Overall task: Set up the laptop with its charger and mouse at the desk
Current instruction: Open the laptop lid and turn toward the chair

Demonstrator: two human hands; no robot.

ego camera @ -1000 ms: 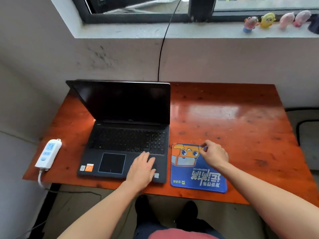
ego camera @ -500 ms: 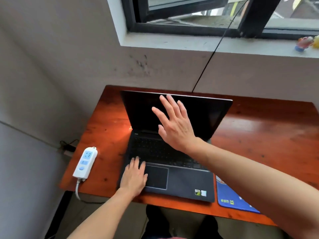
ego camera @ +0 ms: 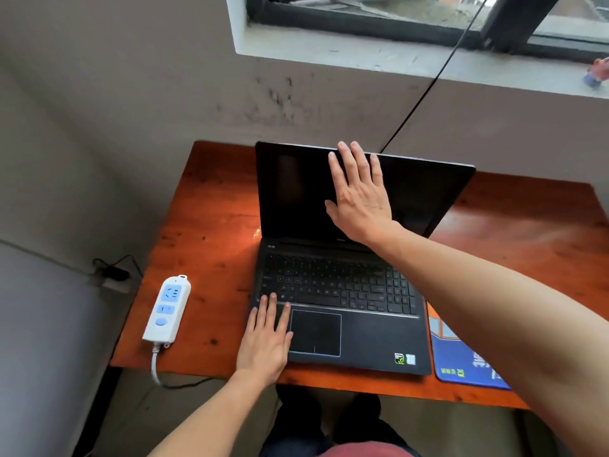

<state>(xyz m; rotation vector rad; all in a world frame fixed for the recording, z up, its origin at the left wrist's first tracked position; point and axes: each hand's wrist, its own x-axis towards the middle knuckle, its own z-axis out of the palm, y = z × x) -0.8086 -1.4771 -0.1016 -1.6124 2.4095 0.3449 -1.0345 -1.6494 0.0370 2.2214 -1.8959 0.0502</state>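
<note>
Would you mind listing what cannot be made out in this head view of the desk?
- Mouse pad: mostly hidden by the right forearm; its print is unreadable.
- Laptop screen: dark, partly covered by the right hand.
- Power strip cable: drops behind the desk edge.
- Mouse and charger: not in view.

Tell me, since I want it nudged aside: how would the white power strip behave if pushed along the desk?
The power strip looks like light rigid plastic, so it should slide easily on the glossy desk. Its cord hangs over the front edge and may drag or swing it. Lying flat, it is unlikely to tip.
</note>
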